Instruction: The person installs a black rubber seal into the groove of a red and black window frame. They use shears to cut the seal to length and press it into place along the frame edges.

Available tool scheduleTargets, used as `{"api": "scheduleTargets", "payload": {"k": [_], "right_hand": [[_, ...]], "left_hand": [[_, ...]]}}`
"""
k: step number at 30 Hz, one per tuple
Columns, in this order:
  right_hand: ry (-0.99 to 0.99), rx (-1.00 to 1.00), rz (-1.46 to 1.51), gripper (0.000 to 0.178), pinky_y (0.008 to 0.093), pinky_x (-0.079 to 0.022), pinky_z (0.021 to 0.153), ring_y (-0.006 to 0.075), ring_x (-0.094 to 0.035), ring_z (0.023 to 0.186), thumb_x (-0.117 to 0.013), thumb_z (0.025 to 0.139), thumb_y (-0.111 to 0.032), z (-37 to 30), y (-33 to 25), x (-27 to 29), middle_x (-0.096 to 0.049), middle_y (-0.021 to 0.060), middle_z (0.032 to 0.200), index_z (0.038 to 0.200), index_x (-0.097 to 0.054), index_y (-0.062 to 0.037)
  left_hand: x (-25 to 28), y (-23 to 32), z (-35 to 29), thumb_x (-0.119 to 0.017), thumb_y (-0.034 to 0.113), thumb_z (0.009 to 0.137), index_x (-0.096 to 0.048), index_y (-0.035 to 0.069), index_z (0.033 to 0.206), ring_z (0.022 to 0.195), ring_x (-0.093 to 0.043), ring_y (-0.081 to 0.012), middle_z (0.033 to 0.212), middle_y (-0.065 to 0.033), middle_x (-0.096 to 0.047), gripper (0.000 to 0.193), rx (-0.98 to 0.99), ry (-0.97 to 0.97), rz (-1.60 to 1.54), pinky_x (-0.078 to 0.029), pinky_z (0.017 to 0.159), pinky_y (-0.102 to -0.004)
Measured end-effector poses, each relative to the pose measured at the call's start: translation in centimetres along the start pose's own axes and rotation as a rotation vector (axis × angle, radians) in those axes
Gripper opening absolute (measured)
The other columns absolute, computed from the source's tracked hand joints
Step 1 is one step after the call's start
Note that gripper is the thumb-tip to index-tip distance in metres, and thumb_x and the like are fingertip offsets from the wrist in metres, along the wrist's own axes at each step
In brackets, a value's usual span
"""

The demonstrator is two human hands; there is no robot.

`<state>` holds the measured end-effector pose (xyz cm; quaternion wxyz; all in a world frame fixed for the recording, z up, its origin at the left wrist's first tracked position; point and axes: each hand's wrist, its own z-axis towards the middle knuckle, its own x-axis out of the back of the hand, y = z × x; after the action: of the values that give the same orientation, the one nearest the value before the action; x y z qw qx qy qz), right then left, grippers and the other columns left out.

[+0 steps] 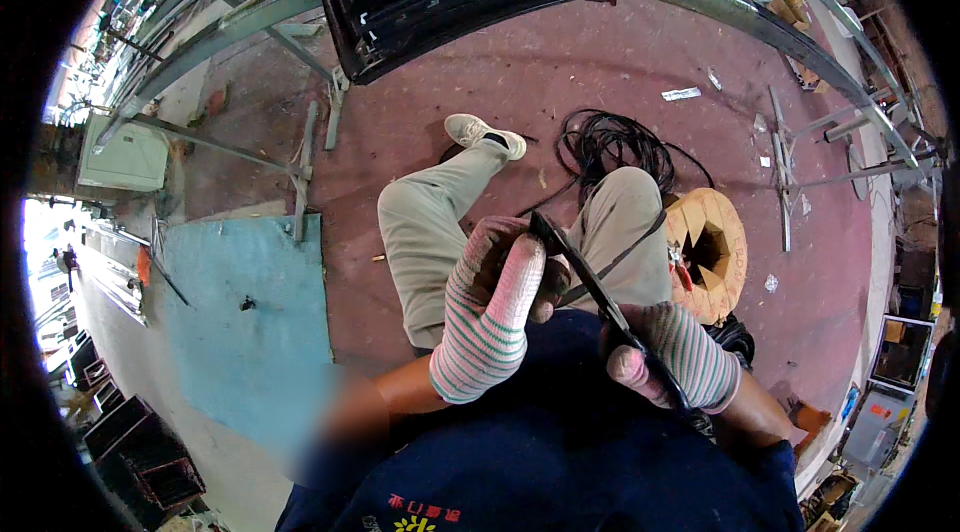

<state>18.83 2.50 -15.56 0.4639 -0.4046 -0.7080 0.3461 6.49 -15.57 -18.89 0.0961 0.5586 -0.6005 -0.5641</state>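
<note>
- Presently, we note left grip (492,302) pinching the black strip (588,277) at its upper end.
- Right grip (692,354) clasps its lower length.
- It bridges them, long axis upper-left to lower-right.

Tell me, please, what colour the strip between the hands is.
The strip is black, showing best in the head view.

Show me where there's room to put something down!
Mostly bare red floor lies between the blue sheet and left leg, and right of the tan spool. It's crowded by the right knee: black coil, spool.
</note>
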Motion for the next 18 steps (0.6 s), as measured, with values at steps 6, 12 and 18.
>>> {"api": "scheduleTargets", "payload": {"k": [6, 12, 18], "right_hand": [[-0.013, -0.020, 0.034, 0.059, 0.0406, -0.054, 0.072, 0.0397, -0.070, 0.079, -0.063, 0.096, -0.049, 0.3, 0.9, -0.5, -0.069, 0.0241, 0.085, 0.118, -0.064, 0.0062], [-0.023, -0.030, 0.054, 0.060, 0.0425, -0.053, 0.071, 0.0422, -0.068, 0.078, -0.061, 0.097, -0.051, 0.9, 0.6, -0.7, -0.068, 0.0254, 0.086, 0.116, -0.064, 0.0064], [0.058, 0.060, 0.091, 0.061, 0.0419, -0.054, 0.071, 0.0410, -0.067, 0.075, -0.061, 0.098, -0.051, 0.9, 1.8, -2.0, -0.068, 0.0253, 0.084, 0.115, -0.065, 0.0070]], "left_hand": [[0.3, 0.0, 0.2, -0.059, 0.026, 0.104, -0.062, 0.013, 0.111, 0.073, -0.061, -0.0044, 0.089, 0.0023, -0.069, 0.016, -0.015, 0.039, 0.065, -0.045, 0.060, -0.0191], [0.5, -0.4, 0.7, -0.058, 0.029, 0.104, -0.062, 0.009, 0.108, 0.069, -0.061, -0.0069, 0.085, 0.0001, -0.068, 0.021, -0.029, 0.045, 0.115, -0.046, 0.059, -0.0213], [0.3, -0.4, 0.7, -0.055, 0.033, 0.105, -0.061, 0.008, 0.103, 0.066, -0.062, -0.0114, 0.080, -0.0041, -0.066, 0.026, -0.054, 0.068, 0.159, -0.047, 0.058, -0.0242]]}}
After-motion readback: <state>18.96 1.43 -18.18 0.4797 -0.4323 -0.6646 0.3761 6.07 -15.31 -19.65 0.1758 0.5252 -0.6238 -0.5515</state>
